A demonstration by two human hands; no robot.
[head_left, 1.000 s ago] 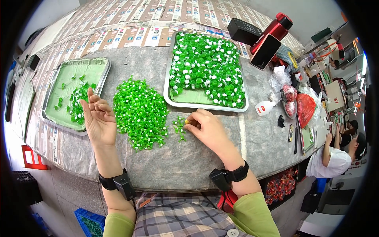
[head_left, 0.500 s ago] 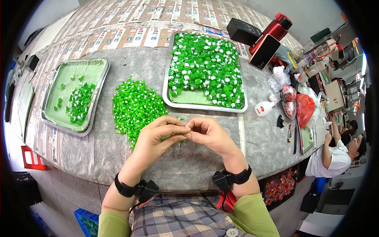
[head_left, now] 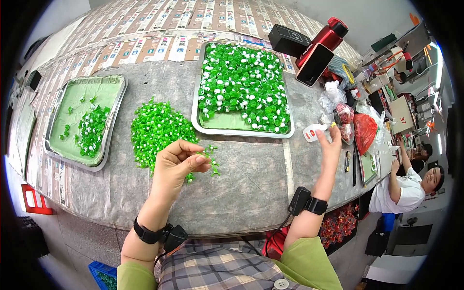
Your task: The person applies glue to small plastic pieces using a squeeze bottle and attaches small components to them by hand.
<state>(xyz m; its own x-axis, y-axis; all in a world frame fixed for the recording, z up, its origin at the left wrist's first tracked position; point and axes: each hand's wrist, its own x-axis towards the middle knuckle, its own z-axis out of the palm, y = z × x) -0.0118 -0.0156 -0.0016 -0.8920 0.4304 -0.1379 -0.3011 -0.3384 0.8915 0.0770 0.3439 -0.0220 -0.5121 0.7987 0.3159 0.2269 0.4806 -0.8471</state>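
My left hand (head_left: pixel 175 166) is closed in a pinch over the table, beside the pile of small green-and-white plastic pieces (head_left: pixel 162 130). Its fingertips hide what they hold, if anything; a few loose green pieces (head_left: pixel 213 166) lie just past them. Over to the right, my right hand (head_left: pixel 329 147) reaches out with thumb and fingers apart, at a small white squeeze bottle (head_left: pixel 311 133) with a red label. The fingers are right beside the bottle and do not visibly close on it. A small yellow spot shows at the fingertips.
Behind the pile stands a metal tray (head_left: pixel 241 131) full of green-and-white balls; another tray (head_left: pixel 58 113) at left holds fewer. A red flask (head_left: pixel 323 41), phone (head_left: pixel 315 64), black box (head_left: pixel 289 40) and bagged items (head_left: pixel 366 130) line the right side. A co-worker (head_left: pixel 403 193) sits beyond.
My hands were together, fingertips meeting, in front of the pile. Now the right has swung out right to the white bottle, while the left stays pinched near the pile. The view has shifted slightly.
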